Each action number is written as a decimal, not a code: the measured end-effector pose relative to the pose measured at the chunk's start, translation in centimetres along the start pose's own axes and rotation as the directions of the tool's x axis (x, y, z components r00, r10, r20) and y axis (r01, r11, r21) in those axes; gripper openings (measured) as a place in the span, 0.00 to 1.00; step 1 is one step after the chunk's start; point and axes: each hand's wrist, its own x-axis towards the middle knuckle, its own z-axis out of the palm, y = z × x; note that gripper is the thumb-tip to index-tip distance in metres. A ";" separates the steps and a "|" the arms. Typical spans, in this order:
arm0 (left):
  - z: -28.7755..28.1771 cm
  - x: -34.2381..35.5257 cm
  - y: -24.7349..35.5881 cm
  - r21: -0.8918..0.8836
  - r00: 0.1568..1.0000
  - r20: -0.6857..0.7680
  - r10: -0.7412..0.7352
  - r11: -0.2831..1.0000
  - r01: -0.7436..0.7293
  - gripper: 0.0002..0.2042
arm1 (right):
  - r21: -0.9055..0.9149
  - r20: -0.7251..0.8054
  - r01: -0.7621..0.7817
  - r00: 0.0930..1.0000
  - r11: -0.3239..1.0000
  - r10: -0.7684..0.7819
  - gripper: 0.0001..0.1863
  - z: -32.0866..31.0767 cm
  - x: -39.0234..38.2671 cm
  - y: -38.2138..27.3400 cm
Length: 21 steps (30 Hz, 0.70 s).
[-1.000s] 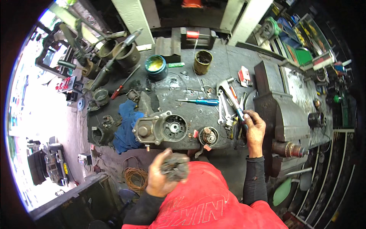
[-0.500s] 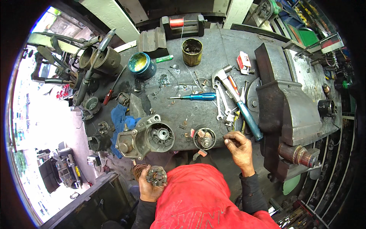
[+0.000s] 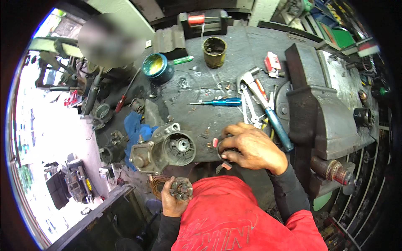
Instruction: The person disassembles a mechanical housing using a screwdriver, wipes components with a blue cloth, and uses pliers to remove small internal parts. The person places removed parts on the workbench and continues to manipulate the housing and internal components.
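Observation:
My left hand (image 3: 171, 202) holds a round brush holder plate (image 3: 181, 188) with several small metal and reddish pieces on it, just past the bench's front edge. My right hand (image 3: 253, 148) reaches over a small round metal cup (image 3: 219, 155) at the bench edge, fingers curled down at it. The hand hides most of the cup and whatever the fingertips grip. Small red-marked pieces lie by the cup, one a carbon brush-like block (image 3: 226, 166). Left of it stands a grey starter motor housing (image 3: 146, 158), its round opening facing up.
A blue screwdriver (image 3: 226, 102), hammer (image 3: 278, 129) and wrenches (image 3: 250, 106) lie beyond my right hand. A large vise (image 3: 324, 117) stands at the right. Farther back are a blue jar (image 3: 161, 74) and yellowish can (image 3: 215, 60). A blue rag (image 3: 133, 129) touches the housing.
My right hand has moved left from beside the cup to over it, fingers now curled down. My left hand keeps the brush holder, and the view has shifted slightly.

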 end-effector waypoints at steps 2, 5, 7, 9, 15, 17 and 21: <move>-0.2 0.1 0.0 0.025 0.999 0.025 0.037 0.999 -0.038 0.18 | 0.031 0.015 0.007 1.000 0.999 -0.007 0.10 0.1 0.3 0.3; -0.7 0.4 0.1 0.040 0.998 -0.026 0.052 0.998 -0.051 0.16 | 0.171 -0.059 0.038 0.998 0.985 -0.028 0.09 0.7 1.1 1.2; -1.1 0.7 0.0 0.007 0.998 -0.040 0.047 0.999 -0.047 0.16 | 0.368 -0.251 -0.009 0.962 0.930 0.109 0.10 1.4 2.1 1.8; -1.4 0.8 0.0 0.003 0.997 -0.067 0.041 0.999 -0.041 0.16 | 0.362 -0.416 -0.054 0.884 0.931 0.213 0.16 2.0 3.5 2.8; -1.1 0.8 0.8 0.010 0.999 -0.030 0.026 1.000 -0.026 0.17 | 0.183 -0.701 -0.394 0.590 0.901 0.401 0.24 4.4 -1.4 6.4; -0.8 0.7 0.9 -0.003 0.999 -0.042 0.020 1.000 -0.021 0.18 | 0.012 -0.823 -0.604 0.447 0.797 0.351 0.27 4.9 -5.2 7.8; -0.2 1.3 1.0 0.013 0.999 0.003 -0.052 0.999 0.051 0.19 | -0.228 -0.739 -0.730 0.560 0.644 0.374 0.26 5.9 -8.8 9.2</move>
